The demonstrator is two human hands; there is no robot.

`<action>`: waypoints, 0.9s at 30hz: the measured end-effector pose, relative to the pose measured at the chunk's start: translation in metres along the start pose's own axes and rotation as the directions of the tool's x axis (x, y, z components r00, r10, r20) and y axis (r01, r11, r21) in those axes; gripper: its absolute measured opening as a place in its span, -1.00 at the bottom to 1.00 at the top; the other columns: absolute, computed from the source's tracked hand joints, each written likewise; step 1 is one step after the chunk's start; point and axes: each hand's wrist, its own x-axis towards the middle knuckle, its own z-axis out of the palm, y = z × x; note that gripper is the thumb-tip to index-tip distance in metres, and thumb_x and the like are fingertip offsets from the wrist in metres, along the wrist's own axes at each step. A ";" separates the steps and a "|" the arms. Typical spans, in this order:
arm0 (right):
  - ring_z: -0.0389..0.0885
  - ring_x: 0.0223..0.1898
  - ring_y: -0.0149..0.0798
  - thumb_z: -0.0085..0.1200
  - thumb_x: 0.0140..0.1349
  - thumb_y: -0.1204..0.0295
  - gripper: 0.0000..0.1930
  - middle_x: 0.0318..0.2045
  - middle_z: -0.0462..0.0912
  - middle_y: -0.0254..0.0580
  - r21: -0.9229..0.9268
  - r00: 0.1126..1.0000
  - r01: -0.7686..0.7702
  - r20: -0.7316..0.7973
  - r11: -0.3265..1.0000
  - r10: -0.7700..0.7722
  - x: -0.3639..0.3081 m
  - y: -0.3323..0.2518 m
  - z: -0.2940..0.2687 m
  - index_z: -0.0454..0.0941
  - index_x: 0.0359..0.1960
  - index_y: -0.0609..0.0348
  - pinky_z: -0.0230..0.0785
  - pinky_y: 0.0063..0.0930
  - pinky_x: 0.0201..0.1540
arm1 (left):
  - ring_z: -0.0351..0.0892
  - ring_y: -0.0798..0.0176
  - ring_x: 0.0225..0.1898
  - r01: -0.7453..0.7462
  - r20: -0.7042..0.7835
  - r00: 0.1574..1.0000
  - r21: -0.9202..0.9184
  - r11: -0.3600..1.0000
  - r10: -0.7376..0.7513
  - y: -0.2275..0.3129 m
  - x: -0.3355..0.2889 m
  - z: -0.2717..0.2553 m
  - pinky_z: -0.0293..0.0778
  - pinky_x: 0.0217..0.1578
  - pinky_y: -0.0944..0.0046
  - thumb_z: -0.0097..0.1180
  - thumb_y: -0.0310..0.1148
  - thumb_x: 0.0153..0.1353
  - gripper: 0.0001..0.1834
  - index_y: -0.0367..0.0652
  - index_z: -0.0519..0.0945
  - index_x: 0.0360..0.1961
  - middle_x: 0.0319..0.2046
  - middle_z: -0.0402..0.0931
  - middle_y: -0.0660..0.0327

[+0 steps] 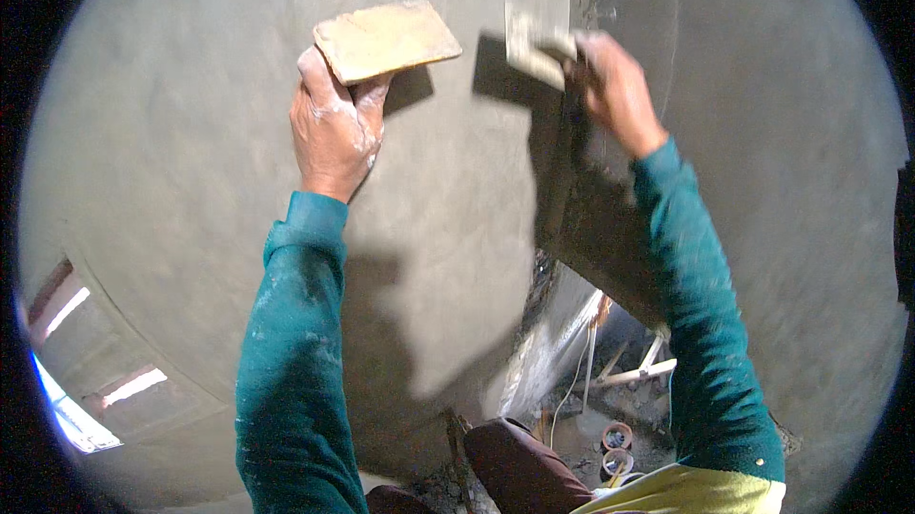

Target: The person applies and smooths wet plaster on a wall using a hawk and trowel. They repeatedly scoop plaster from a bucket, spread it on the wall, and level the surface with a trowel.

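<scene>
My left hand, dusted with white, is closed around the underside of a small tan rectangular board, which is worn along one edge. The board tilts in front of the grey plastered wall. To its right, my right hand is closed on the grip of a pale plastering trowel, slightly blurred. Its blade is by the wall, close to the inner corner; whether it touches the surface I cannot tell. A dark shadow of the trowel and arm falls on the plaster below it.
A darker wall meets the first one at the corner on the right. Far below, the floor holds two small buckets, a wooden frame and rubble. Narrow bright openings show at lower left. My knee is at the bottom.
</scene>
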 end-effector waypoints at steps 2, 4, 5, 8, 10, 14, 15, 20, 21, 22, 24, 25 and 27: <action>0.65 -0.08 0.15 0.17 0.39 0.34 -0.70 -0.12 0.65 0.09 -0.198 0.943 0.279 -0.126 0.940 -0.306 0.075 0.056 -0.013 0.57 0.06 0.25 0.52 -0.10 0.03 | 0.62 -0.27 -0.05 0.004 -0.001 1.000 -0.024 1.000 -0.004 0.006 0.001 0.007 0.54 -0.03 -0.09 0.39 -0.26 0.25 -0.38 -0.23 0.30 0.17 -0.04 0.59 -0.12; 0.65 -0.05 0.16 0.18 0.38 0.33 -0.71 -0.10 0.67 0.09 -0.237 0.980 0.195 0.025 0.952 -0.195 0.144 0.060 -0.034 0.60 0.07 0.16 0.49 -0.05 0.06 | 0.61 -0.26 -0.04 -0.005 0.005 1.000 -0.025 1.000 0.005 0.005 0.002 0.005 0.54 -0.02 -0.09 0.39 -0.27 0.24 -0.38 -0.23 0.31 0.18 -0.02 0.59 -0.11; 0.64 -0.19 0.19 0.08 0.34 0.45 -0.88 -0.25 0.64 0.16 -0.031 0.992 -0.084 0.090 0.996 0.087 0.166 0.022 -0.039 0.58 -0.20 0.23 0.49 -0.04 -0.13 | 0.61 -0.26 -0.03 -0.015 0.008 1.000 -0.007 1.000 0.015 -0.001 0.001 -0.003 0.54 -0.01 -0.09 0.40 -0.27 0.24 -0.37 -0.22 0.31 0.18 -0.02 0.58 -0.11; 0.68 -0.27 0.16 0.09 0.35 0.39 -0.82 -0.33 0.69 0.16 -0.281 0.990 -0.059 0.103 0.958 0.091 0.218 0.040 -0.050 0.62 -0.23 0.27 0.51 -0.02 -0.19 | 0.60 -0.24 -0.01 -0.003 0.016 1.000 -0.008 1.000 0.003 0.005 0.002 0.003 0.53 0.00 -0.08 0.40 -0.27 0.24 -0.37 -0.21 0.31 0.18 -0.01 0.58 -0.10; 0.70 -0.27 0.12 0.10 0.36 0.36 -0.79 -0.31 0.71 0.16 -0.357 0.988 0.040 0.153 0.933 0.016 0.237 0.039 -0.045 0.65 -0.20 0.28 0.52 -0.05 -0.22 | 0.61 -0.24 -0.01 0.002 0.011 1.000 -0.015 1.000 -0.002 0.000 -0.001 0.003 0.53 0.00 -0.08 0.40 -0.26 0.25 -0.38 -0.21 0.31 0.18 -0.01 0.59 -0.09; 0.72 -0.27 -0.01 0.15 0.37 0.32 -0.75 -0.29 0.74 0.09 -0.166 0.922 -0.221 0.284 0.961 0.261 0.217 0.028 -0.047 0.68 -0.10 0.25 0.54 -0.13 -0.20 | 0.62 -0.24 -0.03 0.015 -0.009 1.000 -0.097 0.995 -0.016 0.002 0.001 0.002 0.54 -0.02 -0.06 0.38 -0.23 0.27 -0.40 -0.21 0.31 0.16 -0.05 0.60 -0.09; 0.71 -0.26 -0.07 0.16 0.39 0.29 -0.74 -0.29 0.74 0.05 -0.184 0.966 0.086 0.255 0.979 -0.037 0.200 0.041 -0.038 0.69 -0.09 0.22 0.56 -0.13 -0.18 | 0.63 -0.24 -0.04 0.012 -0.011 1.000 -0.082 0.997 -0.013 0.004 0.002 0.000 0.54 -0.02 -0.06 0.37 -0.23 0.29 -0.40 -0.22 0.30 0.16 -0.07 0.61 -0.09; 0.64 -0.08 0.19 0.20 0.32 0.35 -0.78 -0.19 0.64 0.08 -0.189 0.943 0.261 0.260 0.947 -0.208 0.079 -0.008 -0.001 0.62 -0.07 0.16 0.49 0.02 0.02 | 0.68 -0.26 -0.09 0.060 -0.071 0.995 -0.114 0.992 -0.068 -0.014 -0.006 0.003 0.55 -0.04 -0.05 0.30 -0.24 0.35 -0.41 -0.24 0.22 0.17 -0.11 0.64 -0.12; 0.65 0.05 0.04 0.21 0.20 0.40 -0.67 -0.04 0.67 -0.07 -0.221 0.920 0.247 0.360 0.944 -0.156 0.059 -0.008 0.002 0.58 0.01 0.06 0.46 0.04 0.07 | 0.69 -0.26 -0.10 0.041 -0.090 0.995 -0.092 0.995 -0.050 -0.014 -0.004 0.005 0.55 -0.04 -0.05 0.29 -0.24 0.36 -0.42 -0.24 0.21 0.16 -0.12 0.64 -0.13; 0.65 0.05 0.01 0.19 0.21 0.43 -0.64 -0.03 0.67 -0.09 -0.246 0.913 0.225 0.391 0.943 -0.116 0.034 -0.026 0.009 0.58 0.07 0.04 0.41 0.08 0.11 | 0.69 -0.26 -0.09 0.044 -0.090 0.995 -0.080 0.996 -0.051 -0.014 -0.005 0.003 0.56 -0.05 -0.04 0.28 -0.24 0.36 -0.43 -0.24 0.21 0.16 -0.12 0.65 -0.13; 0.61 -0.09 -0.01 0.20 0.25 0.45 -0.73 -0.19 0.63 -0.07 -0.139 0.891 0.303 0.393 0.943 -0.229 -0.008 -0.043 0.008 0.61 -0.02 0.14 0.30 -0.15 0.02 | 0.70 -0.25 -0.07 0.047 -0.102 0.993 -0.081 0.996 -0.056 -0.010 -0.002 0.002 0.56 -0.05 -0.04 0.27 -0.23 0.37 -0.44 -0.25 0.21 0.15 -0.11 0.65 -0.14; 0.61 -0.07 -0.01 0.19 0.28 0.43 -0.73 -0.16 0.63 -0.07 -0.071 0.885 0.260 0.417 0.963 -0.208 -0.029 -0.047 -0.005 0.61 0.00 0.15 0.29 -0.15 0.03 | 0.70 -0.25 -0.07 0.055 -0.083 0.995 -0.078 0.995 -0.062 0.000 -0.005 0.008 0.56 -0.05 -0.04 0.27 -0.23 0.37 -0.43 -0.25 0.22 0.15 -0.11 0.65 -0.14; 0.61 -0.04 0.00 0.18 0.32 0.39 -0.72 -0.13 0.63 -0.05 -0.007 0.886 0.156 0.444 0.988 -0.137 -0.030 -0.052 -0.023 0.60 0.03 0.16 0.30 -0.15 0.04 | 0.69 -0.25 -0.06 0.038 -0.073 0.996 -0.059 0.998 -0.042 -0.001 -0.002 0.007 0.56 -0.05 -0.04 0.28 -0.23 0.36 -0.43 -0.25 0.22 0.16 -0.10 0.65 -0.14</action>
